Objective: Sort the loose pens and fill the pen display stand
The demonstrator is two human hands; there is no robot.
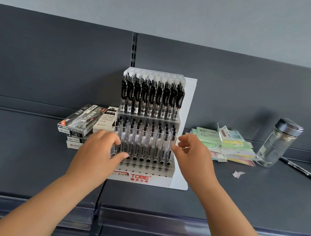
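A clear pen, judged light, stiff and slippery, is gripped mid-barrel at the pen display stand's front-left by the left hand's curled fingers; the right hand's hold cannot be told.

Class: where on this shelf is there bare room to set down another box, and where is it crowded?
Bare: the shelf left of the pen boxes, and the strip in front of the stand. Crowded: right of the stand, with packets, bottle, paper scrap and a loose pen.
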